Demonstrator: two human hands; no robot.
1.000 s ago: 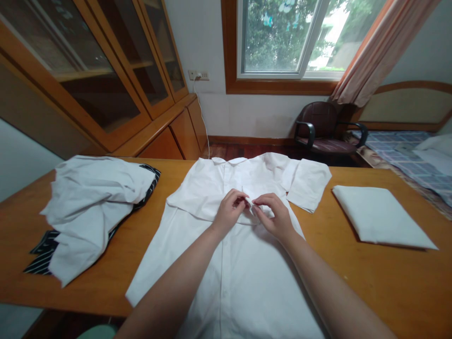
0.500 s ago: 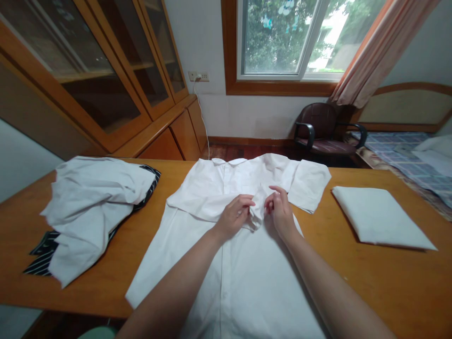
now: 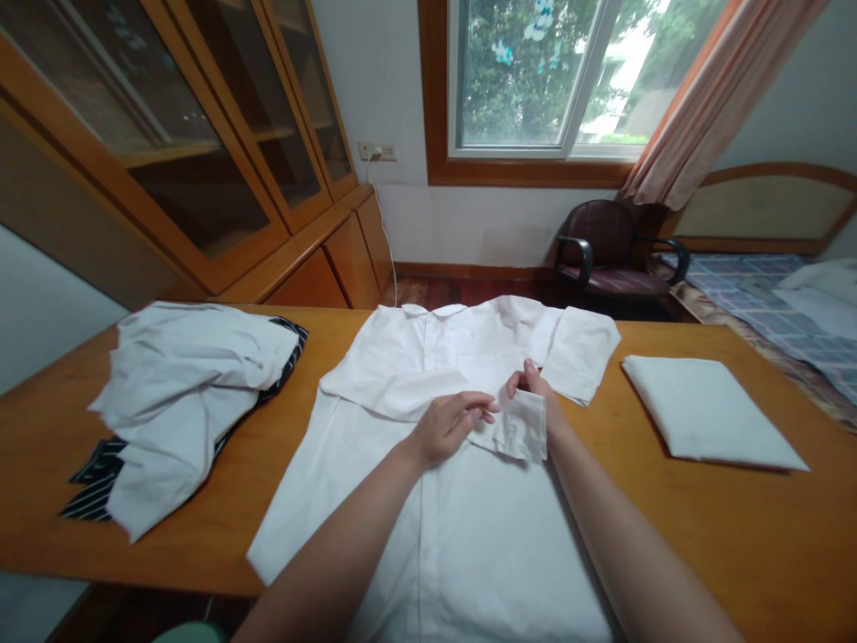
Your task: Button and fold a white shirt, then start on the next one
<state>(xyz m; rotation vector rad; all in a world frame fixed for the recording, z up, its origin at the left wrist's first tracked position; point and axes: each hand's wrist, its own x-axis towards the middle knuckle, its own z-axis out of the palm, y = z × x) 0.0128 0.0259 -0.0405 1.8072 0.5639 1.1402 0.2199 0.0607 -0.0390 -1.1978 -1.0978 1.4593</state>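
A white button-up shirt (image 3: 469, 536) lies front up on the table, collar at the far side. One sleeve is folded across its chest, the cuff (image 3: 526, 427) pointing right. My left hand (image 3: 452, 427) is over this sleeve beside the cuff, fingers stretched out and slightly bent, gripping nothing visible. At the cuff's upper edge, my right hand (image 3: 541, 391) has its fingers curled against the cloth; the cuff hides part of the palm. The other sleeve (image 3: 582, 353) is bent outward at the far right of the shirt.
On the wooden table (image 3: 669, 527), a crumpled white garment (image 3: 194, 384) lies left over black striped cloth (image 3: 97, 491). A folded white garment (image 3: 710, 411) lies right. Beyond the table are a chair (image 3: 603, 241), a bed (image 3: 756, 286) and a glass-door cabinet (image 3: 268, 196).
The cuff, pinched in my left hand before, now lies spread flatter and farther right. My left fingers have loosened and straightened. My right hand has shifted slightly right, behind the cuff.
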